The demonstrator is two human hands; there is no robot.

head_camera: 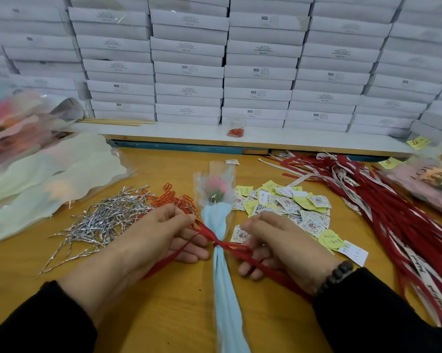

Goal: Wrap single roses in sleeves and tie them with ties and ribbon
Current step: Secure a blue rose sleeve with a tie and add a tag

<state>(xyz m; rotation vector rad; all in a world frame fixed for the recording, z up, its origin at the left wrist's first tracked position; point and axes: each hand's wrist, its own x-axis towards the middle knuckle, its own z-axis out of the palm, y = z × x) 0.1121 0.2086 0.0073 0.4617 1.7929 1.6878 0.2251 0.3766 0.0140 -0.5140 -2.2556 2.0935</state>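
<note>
On the table (164,314), two hands (161,238) pinch one ribbon (230,247).

Wrapped rose (218,197) centre on table (164,301); ties (105,220) at 9, tags (286,207) at 3, boxes (240,62) at 12.

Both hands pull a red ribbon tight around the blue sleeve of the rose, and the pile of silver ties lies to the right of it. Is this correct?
Not quite: in the head view the silver ties lie to the left of the blue sleeve. The rest holds: left hand and right hand pull the red ribbon.
</note>
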